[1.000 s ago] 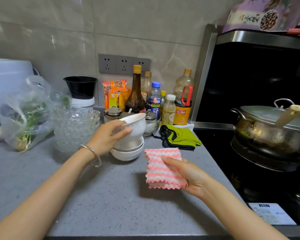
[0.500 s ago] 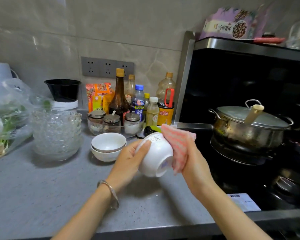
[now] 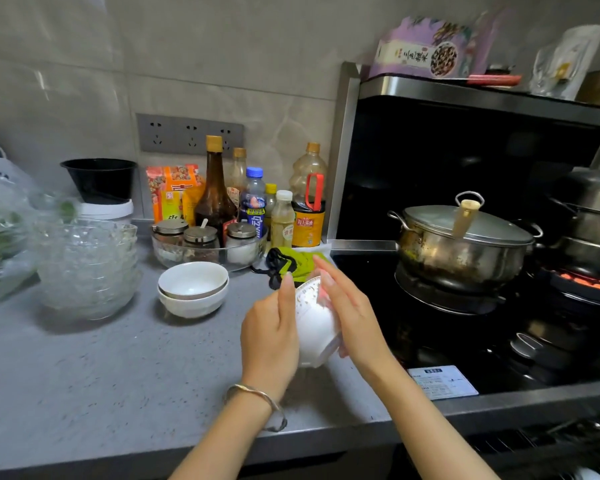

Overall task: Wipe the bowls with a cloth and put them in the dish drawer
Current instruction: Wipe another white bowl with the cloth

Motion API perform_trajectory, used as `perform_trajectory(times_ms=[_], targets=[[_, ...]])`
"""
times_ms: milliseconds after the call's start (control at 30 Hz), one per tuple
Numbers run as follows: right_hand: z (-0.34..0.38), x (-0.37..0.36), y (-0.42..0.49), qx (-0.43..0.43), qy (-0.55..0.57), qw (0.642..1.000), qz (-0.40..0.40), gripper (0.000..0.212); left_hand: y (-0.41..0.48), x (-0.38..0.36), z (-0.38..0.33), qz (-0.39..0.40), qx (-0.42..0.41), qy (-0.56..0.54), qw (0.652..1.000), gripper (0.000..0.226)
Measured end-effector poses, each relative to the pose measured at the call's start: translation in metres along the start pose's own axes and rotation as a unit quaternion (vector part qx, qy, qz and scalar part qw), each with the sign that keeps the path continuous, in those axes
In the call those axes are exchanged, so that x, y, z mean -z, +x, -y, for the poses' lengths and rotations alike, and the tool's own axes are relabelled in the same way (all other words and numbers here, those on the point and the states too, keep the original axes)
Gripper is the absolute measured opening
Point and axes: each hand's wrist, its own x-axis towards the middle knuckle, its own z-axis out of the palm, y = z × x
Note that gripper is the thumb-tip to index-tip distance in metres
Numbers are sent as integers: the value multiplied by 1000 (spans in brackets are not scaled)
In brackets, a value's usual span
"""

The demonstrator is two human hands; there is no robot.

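Bowl (image 3: 314, 327) held between left fingers (image 3: 287, 295) and right fingers (image 3: 330, 283).

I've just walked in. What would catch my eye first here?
At the middle, the left hand grips a white bowl tipped on its side, with the right hand laid across its mouth. Behind, to the left, two stacked bowls sit on the counter. A lidded steel pot stands on the stove at right.
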Motion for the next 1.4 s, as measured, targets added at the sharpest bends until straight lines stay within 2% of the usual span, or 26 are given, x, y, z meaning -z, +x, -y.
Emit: perform_trajectory(times_ms=[33,67,167,200,233,300,367,433,500,567,633,733,833,933,1000,1067,1133,1167,1300,1400], targets=[[1,-3,-2,14,-17,1000,-16,32,0,-1,-1,-12,-2,1,1000,59],[0,-7,-6,49,-83,995,-35,31,0,-1,-4,-25,-8,4,1000,60],[-3,-22,-19,187,-309,931,-58,40,1,-1,-7,-32,-21,21,999,57],[-5,-22,-19,202,-324,923,-48,41,0,-1,-7,-31,-23,24,999,59],[-6,-20,-18,202,-307,930,-36,40,-2,0,-7,-31,-24,26,999,61],[-7,-8,-11,128,-165,978,-17,39,-5,1,-5,-35,-14,14,999,62],[-7,0,-8,55,-65,996,-11,44,-6,3,-5,-40,5,-15,999,64],[-4,-6,-18,98,-142,985,-19,43,-6,5,-7,-50,2,-21,999,68],[-4,-17,-28,195,-273,942,-26,42,-4,7,-10,-53,-8,-19,998,66],[-5,-23,-30,236,-333,912,-36,42,-5,7,-10,-46,-10,-22,999,63],[-3,-21,-26,209,-274,938,-26,41,-7,8,-9,-41,-6,-21,999,63],[6,-13,-22,80,-87,993,1,38,-10,13,-10,-22,25,-54,998,61],[5,-4,-21,-71,44,996,19,36,-10,20,-14,18,50,-103,993,68],[4,2,-18,-117,116,986,16,42,-8,27,-15,44,81,-168,982,68],[3,6,-15,-133,117,984,22,68,-6,31,-12,91,114,-204,968,59],[7,10,-14,-140,72,987,43,95,-5,37,-11,135,134,-210,959,52],[14,14,-13,-145,34,988,50,104,-4,41,-9,170,134,-188,958,50],[18,16,-13,-143,19,988,46,99,-3,43,-10,186,131,-169,959,48],[32,22,-10,-102,-44,993,44,54,6,49,-22,229,70,-74,968,48],[37,19,-11,-68,-67,992,88,49,7,44,-27,236,41,-24,971,62]])
